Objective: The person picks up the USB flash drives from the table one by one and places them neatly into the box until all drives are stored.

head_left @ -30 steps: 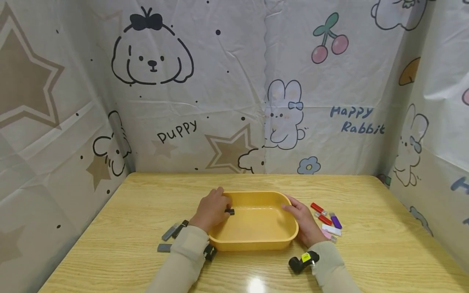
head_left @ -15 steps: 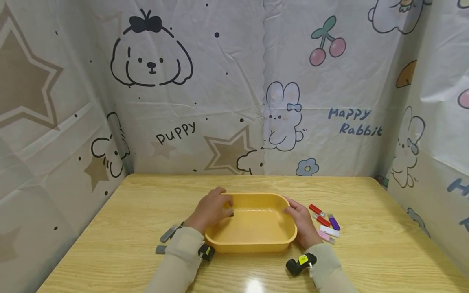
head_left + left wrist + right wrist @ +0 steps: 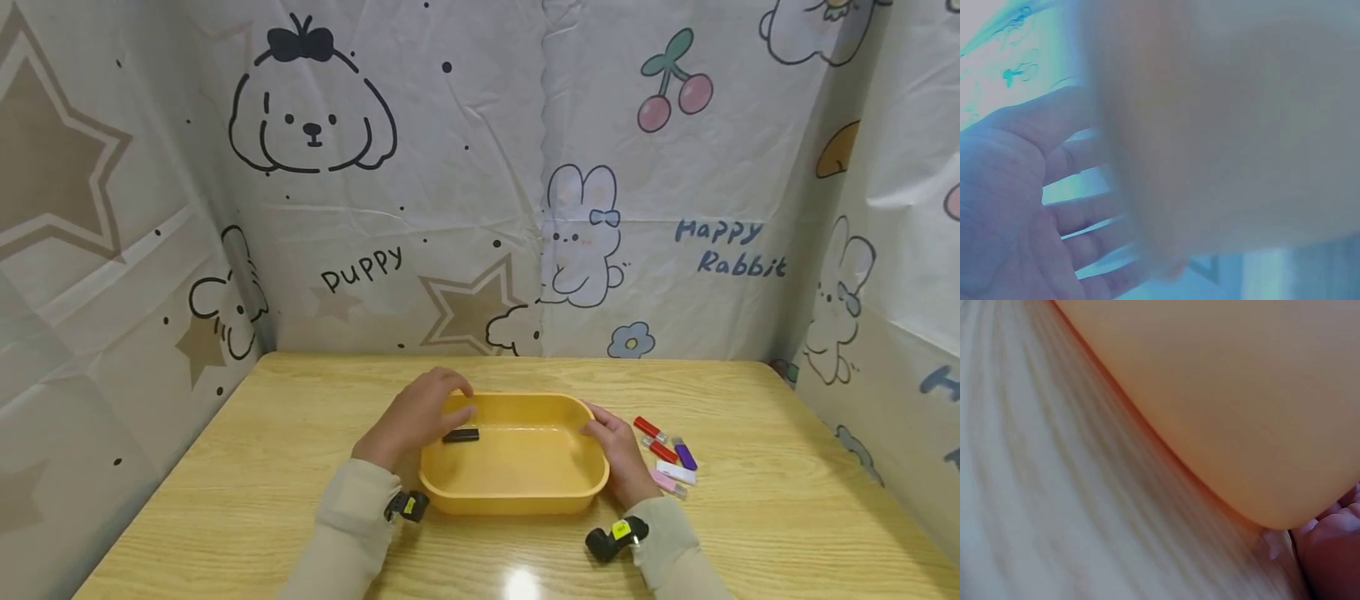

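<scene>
A yellow plastic tub stands on the table, and a black USB stick lies inside it near the left end. My left hand is at the tub's left rim, its fingers spread and its thumb just above the stick, holding nothing. In the left wrist view the left palm shows with fingers extended, partly covered by the blurred tub wall. My right hand holds the tub's right rim, thumb inside and fingers outside. The right wrist view shows the tub's outer wall close up, with part of the hand at the corner.
Right of the tub lie several USB sticks: red ones, a purple one, a white one and a pink one. The wooden table ends at a patterned cloth backdrop.
The left hand has let go of the black USB stick and drawn back left and up, exposing the stick. Its forearm now covers the grey and dark sticks seen earlier. The right hand stays put.
</scene>
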A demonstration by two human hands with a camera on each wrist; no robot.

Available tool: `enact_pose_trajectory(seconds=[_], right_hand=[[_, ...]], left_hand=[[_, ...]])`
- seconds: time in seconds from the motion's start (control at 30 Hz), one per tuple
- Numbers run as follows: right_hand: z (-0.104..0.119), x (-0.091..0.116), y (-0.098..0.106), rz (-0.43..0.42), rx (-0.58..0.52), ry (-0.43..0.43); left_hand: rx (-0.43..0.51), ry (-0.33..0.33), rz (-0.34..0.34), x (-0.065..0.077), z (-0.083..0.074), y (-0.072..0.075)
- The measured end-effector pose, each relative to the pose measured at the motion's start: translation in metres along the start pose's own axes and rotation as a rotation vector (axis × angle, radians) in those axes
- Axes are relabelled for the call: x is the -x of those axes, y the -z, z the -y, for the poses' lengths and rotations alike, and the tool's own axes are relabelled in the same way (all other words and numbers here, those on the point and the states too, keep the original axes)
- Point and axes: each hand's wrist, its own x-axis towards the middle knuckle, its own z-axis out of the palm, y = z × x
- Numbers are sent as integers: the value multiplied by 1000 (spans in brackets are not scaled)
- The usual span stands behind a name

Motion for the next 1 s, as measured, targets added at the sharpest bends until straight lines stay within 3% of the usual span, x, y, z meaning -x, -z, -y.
enact_pose_trajectory(seconds=[0.23, 0.5, 0.77, 1.0], right_hand=[[0, 0, -1, -6, 12, -16], [0, -1, 3, 5, 32, -10], [-1, -1, 3, 6, 41, 15], [-2, -1, 3, 2, 43, -1]], left_hand=[[-4, 36, -15, 16, 6, 27], [-9, 186, 57, 35, 31, 51], [-11, 277, 184, 52, 57, 58], [-12, 358, 294, 61, 61, 55]])
